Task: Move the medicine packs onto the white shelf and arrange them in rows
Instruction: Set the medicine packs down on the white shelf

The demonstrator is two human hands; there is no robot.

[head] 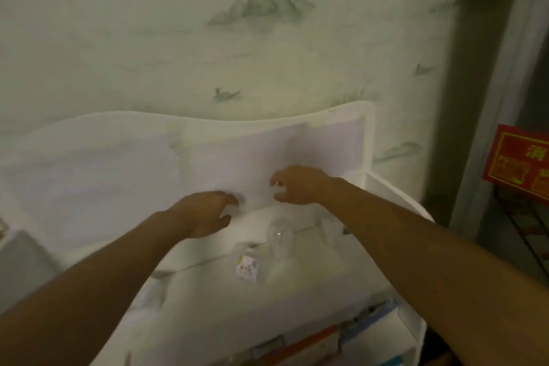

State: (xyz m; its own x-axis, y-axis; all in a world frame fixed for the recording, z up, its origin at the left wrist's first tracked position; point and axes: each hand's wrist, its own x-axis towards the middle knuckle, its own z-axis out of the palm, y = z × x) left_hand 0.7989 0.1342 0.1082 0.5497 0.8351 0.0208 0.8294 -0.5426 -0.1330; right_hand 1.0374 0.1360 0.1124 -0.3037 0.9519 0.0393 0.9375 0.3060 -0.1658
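Note:
The white shelf (326, 273) stands against the wall, its wavy back panel (124, 157) rising behind the top board. Both my arms reach over the top board. My left hand (205, 211) and my right hand (300, 186) hover near the back panel with fingers loosely curled, and neither holds anything that I can see. Medicine packs (315, 336) lie in a row on the lower level at the bottom, blurred, orange and blue among them. A small pack with a printed label (247, 268) lies on the top board below my hands.
A clear glass item (279, 236) lies on the top board beside the small pack. A red sign with yellow print (518, 163) on a black wire stand is at the right. A grey box (23, 258) sits at the left edge. The image is blurred.

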